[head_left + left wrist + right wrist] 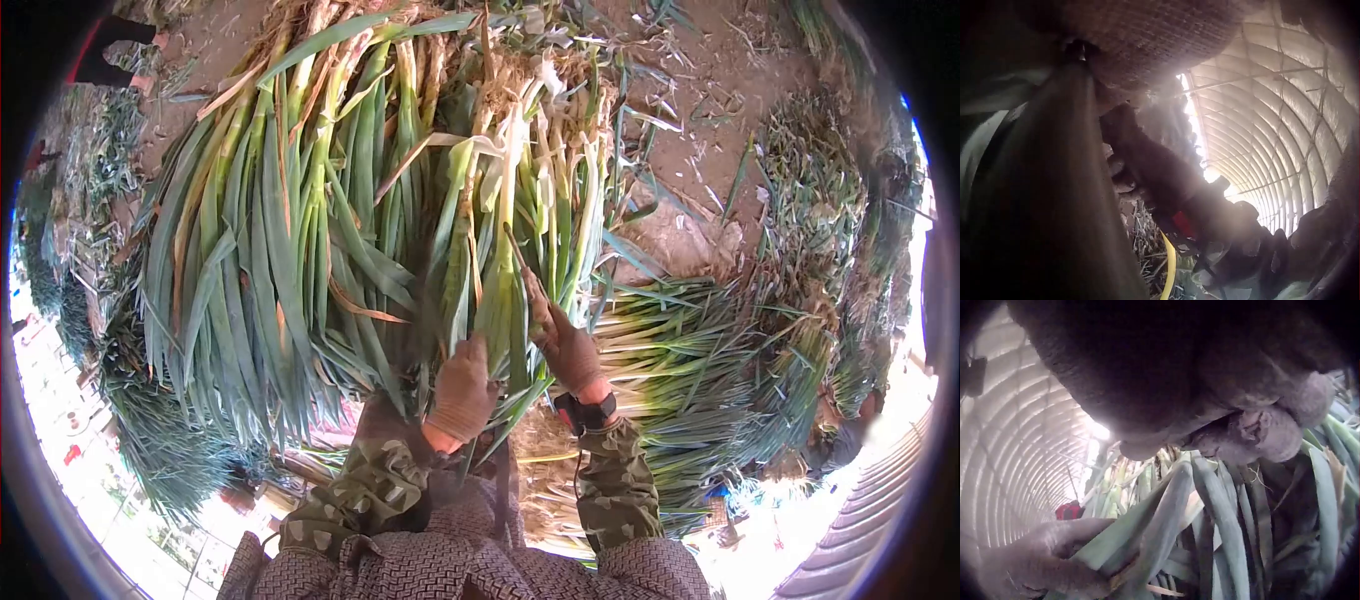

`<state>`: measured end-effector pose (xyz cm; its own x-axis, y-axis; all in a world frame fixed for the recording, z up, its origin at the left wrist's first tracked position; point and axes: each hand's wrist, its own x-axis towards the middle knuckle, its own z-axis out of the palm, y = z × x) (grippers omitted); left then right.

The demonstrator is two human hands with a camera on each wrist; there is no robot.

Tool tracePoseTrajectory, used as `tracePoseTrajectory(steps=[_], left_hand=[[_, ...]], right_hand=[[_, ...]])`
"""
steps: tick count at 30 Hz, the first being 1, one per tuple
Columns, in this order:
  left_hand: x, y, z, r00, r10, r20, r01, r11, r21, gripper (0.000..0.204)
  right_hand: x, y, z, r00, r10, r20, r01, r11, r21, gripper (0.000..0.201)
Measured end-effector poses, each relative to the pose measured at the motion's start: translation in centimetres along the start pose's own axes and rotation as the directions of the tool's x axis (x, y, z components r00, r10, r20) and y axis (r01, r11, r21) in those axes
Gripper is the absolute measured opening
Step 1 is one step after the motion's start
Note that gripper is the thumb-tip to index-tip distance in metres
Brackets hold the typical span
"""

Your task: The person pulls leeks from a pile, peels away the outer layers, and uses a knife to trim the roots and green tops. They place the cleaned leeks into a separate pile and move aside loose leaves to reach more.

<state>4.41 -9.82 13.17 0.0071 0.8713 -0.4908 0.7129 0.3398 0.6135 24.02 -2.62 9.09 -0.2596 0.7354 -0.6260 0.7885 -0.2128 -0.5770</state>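
Both hands wear brownish gloves and work over a large heap of leeks (270,230), roots toward the far side and leaves toward the person. My left hand (463,392) grips leek leaves at the near edge of the heap. In the right wrist view, the left hand (1041,562) has green leaves (1141,531) between thumb and fingers. Just right of it, my right hand (570,352) holds a thin, brownish, blade-like thing (530,280) whose narrow tip points away over the pale stalks (510,190). The right hand's fingers (1266,434) are curled; its palm is hidden.
More leeks (670,380) lie in rows at the right, with dark green piles (160,440) at the left. Loose leaf scraps litter the soil (700,120). Another person's arms (115,55) show at the upper left. A ribbed arched roof (1260,119) stands overhead.
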Motion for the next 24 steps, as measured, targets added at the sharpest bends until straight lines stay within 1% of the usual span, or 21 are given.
tracePoseTrajectory(steps=[1, 3, 4, 5, 6, 7, 8, 9, 10, 11, 13, 14, 15, 16, 17, 18, 20, 21, 23, 24], left_hand=[[-0.3, -0.4, 1.9, 0.999, 0.044, 0.029, -0.043, 0.999, -0.028, 0.066], [-1.9, -1.0, 7.5, 0.990, 0.125, 0.067, -0.123, 0.992, -0.031, 0.065], [-2.1, -0.5, 8.7, 0.983, 0.147, 0.106, -0.149, 0.989, 0.017, 0.063], [-2.4, 0.1, 9.8, 0.975, 0.168, 0.145, -0.179, 0.982, 0.063, 0.062], [-2.7, 1.1, 10.0, 0.964, 0.164, 0.207, -0.198, 0.968, 0.153, 0.059], [-3.3, 1.3, 10.4, 0.951, 0.151, 0.270, -0.218, 0.946, 0.240, 0.056], [-3.4, 0.7, 10.6, 0.943, 0.152, 0.297, -0.204, 0.967, 0.151, 0.056], [-2.9, -0.8, 11.3, 0.935, 0.158, 0.318, -0.187, 0.980, 0.064, 0.056], [-2.2, -2.4, 11.9, 0.928, 0.166, 0.335, -0.168, 0.986, -0.023, 0.057], [-1.2, -4.2, 11.4, 0.947, 0.277, 0.165, -0.229, 0.939, -0.258, 0.055], [2.8, -8.4, 9.6, 0.966, 0.107, 0.234, -0.092, 0.993, -0.073, 0.052], [4.2, -11.5, 9.8, 0.998, 0.060, -0.032, -0.062, 0.997, -0.036, 0.046], [5.5, -14.1, 10.1, 0.955, 0.019, -0.297, -0.024, 1.000, -0.011, 0.040], [7.3, -14.6, 8.5, 0.980, -0.055, -0.193, 0.061, 0.998, 0.024, 0.042], [8.8, -14.3, 7.0, 0.987, -0.134, -0.094, 0.141, 0.988, 0.067, 0.044], [9.5, -13.2, 6.2, 0.980, -0.151, -0.133, 0.165, 0.982, 0.096, 0.047], [10.0, -11.2, 5.8, 0.963, -0.180, -0.200, 0.213, 0.964, 0.159, 0.054], [10.2, -11.3, 6.3, 0.960, -0.210, -0.185, 0.244, 0.951, 0.187, 0.057], [10.9, -11.3, 7.2, 0.950, -0.268, -0.160, 0.301, 0.923, 0.239, 0.063], [11.2, -11.2, 8.1, 0.932, -0.307, -0.190, 0.348, 0.906, 0.241, 0.060]], right_hand=[[0.9, 0.0, -0.3, 0.999, 0.049, 0.004, -0.049, 0.998, -0.043, 0.056], [3.7, 1.5, 0.1, 0.997, 0.008, -0.076, -0.009, 1.000, -0.021, 0.056], [5.1, 2.0, 0.1, 0.993, -0.011, -0.116, 0.010, 1.000, -0.007, 0.057], [6.3, 2.2, -0.2, 0.993, 0.002, -0.122, -0.004, 1.000, -0.018, 0.056], [7.3, 2.3, -0.4, 0.992, 0.019, -0.126, -0.022, 0.999, -0.027, 0.055], [8.2, 2.1, -0.6, 0.990, 0.084, -0.114, -0.095, 0.991, -0.098, 0.052], [8.4, 1.9, -0.5, 0.991, 0.005, -0.131, -0.006, 1.000, -0.006, 0.050], [8.7, 2.9, 0.2, 0.978, -0.101, -0.181, 0.093, 0.994, -0.053, 0.047], [8.7, 2.8, 0.5, 0.978, -0.052, -0.203, 0.060, 0.998, 0.033, 0.042], [8.7, 2.7, 0.7, 0.974, -0.002, -0.225, 0.030, 0.992, 0.121, 0.038], [8.2, 1.8, 1.3, 0.988, 0.070, -0.141, -0.075, 0.997, -0.032, 0.042], [7.6, 1.5, 2.1, 0.993, 0.038, -0.116, -0.040, 0.999, -0.010, 0.045], [6.7, 1.0, 3.1, 0.996, -0.039, -0.079, 0.043, 0.998, 0.056, 0.048], [5.8, 0.4, 4.1, 0.991, -0.127, -0.047, 0.132, 0.981, 0.142, 0.051], [5.0, 0.4, 5.3, 0.986, -0.167, -0.010, 0.165, 0.967, 0.196, 0.055], [4.5, 1.5, 6.9, 0.987, -0.155, 0.033, 0.148, 0.977, 0.154, 0.059], [3.5, 0.8, 7.4, 0.999, -0.017, 0.029, 0.012, 0.985, 0.171, 0.061], [3.0, 0.4, 7.5, 0.998, 0.053, 0.023, -0.056, 0.982, 0.181, 0.062], [2.3, -0.5, 7.4, 1.000, -0.004, 0.020, 0.000, 0.981, 0.195, 0.061], [2.0, -0.8, 7.4, 0.999, -0.038, 0.021, 0.033, 0.979, 0.202, 0.060]])
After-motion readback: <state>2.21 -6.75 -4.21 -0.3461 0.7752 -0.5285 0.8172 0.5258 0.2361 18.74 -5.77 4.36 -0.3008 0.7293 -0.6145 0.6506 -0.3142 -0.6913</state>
